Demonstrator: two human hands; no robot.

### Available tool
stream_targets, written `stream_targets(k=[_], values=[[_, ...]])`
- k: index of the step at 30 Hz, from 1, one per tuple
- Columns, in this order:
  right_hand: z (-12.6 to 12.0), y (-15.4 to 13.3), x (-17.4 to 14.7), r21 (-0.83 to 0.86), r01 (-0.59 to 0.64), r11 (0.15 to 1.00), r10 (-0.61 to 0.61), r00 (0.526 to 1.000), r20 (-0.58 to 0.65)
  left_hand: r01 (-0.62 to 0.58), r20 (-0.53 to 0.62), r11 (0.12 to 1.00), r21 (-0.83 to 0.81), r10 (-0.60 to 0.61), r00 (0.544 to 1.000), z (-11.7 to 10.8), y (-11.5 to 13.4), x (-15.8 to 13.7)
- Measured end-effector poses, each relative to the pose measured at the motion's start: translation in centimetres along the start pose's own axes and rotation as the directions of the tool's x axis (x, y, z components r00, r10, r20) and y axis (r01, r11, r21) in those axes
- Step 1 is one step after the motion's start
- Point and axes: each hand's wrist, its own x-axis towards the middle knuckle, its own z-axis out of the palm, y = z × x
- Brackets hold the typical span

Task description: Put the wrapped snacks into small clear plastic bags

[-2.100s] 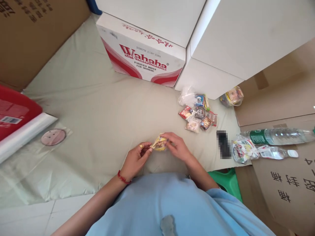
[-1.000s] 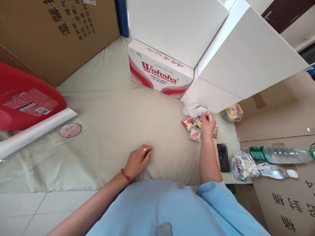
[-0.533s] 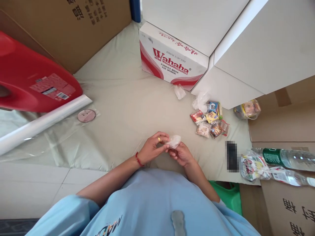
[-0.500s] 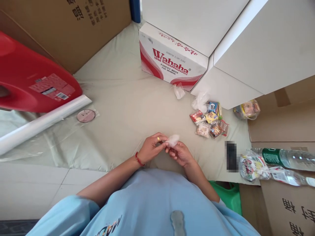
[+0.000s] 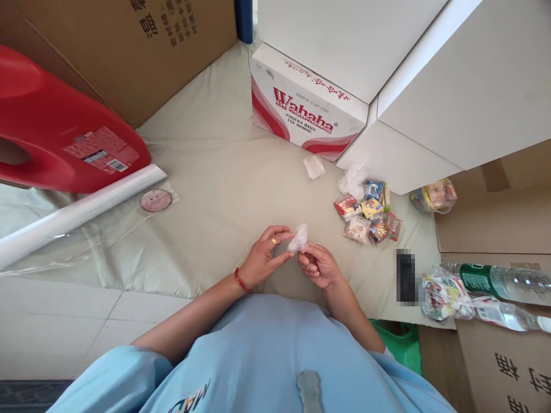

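In the head view, I watched from afar as a small, crumpled piece of thin plastic (image 5: 299,237) sat between two hands above the pale-covered table (image 5: 215,172). The right hand (image 5: 321,267) pinched its lower edge, remaining fingers curled; the left hand (image 5: 262,261) had thumb and forefinger parted against the opposite side, though whether they gripped I couldn't tell. The two-sided hold looked meant to steady flimsy film. Snack packets (image 5: 357,228) lay clustered nearby, probably grouped for easy reach.

Crumpled plastic (image 5: 298,237) now in hands (image 5: 260,259), yellow packet (image 5: 372,207) among other packets (image 5: 357,228).
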Motion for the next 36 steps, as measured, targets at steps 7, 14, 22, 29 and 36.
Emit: stream_targets(k=[7, 14, 22, 29, 36], values=[[-0.4, 0.7, 0.2, -0.213, 0.320, 0.923, -0.360, 0.915, -0.185, 0.165, 0.001, 0.985, -0.057, -0.165, 0.986, -0.2, 0.0, 0.6], [-1.0, 0.4, 1.2, -0.495, 0.371, 0.786, -0.430, 0.903, -0.006, 0.192, 0.070, 0.972, -0.139, -0.184, 0.980, 0.4, 0.2, 0.3], [-1.7, 0.0, 1.9, -0.348, 0.337, 0.875, -0.427, 0.877, -0.222, 0.341, 0.057, 0.913, -0.222, -0.337, 0.940, -1.0, -0.8, 0.1], [-2.1, -1.3, 0.1, -0.282, 0.359, 0.890, -0.424, 0.879, -0.220, 0.333, 0.290, 0.890, -0.313, -0.244, 0.925, -1.7, 0.1, 0.2], [-2.5, -1.5, -0.6, -0.424, 0.422, 0.801, -0.527, 0.834, -0.165, 0.358, 0.201, 0.854, -0.378, -0.302, 0.932, -1.7, -0.1, 0.3]])
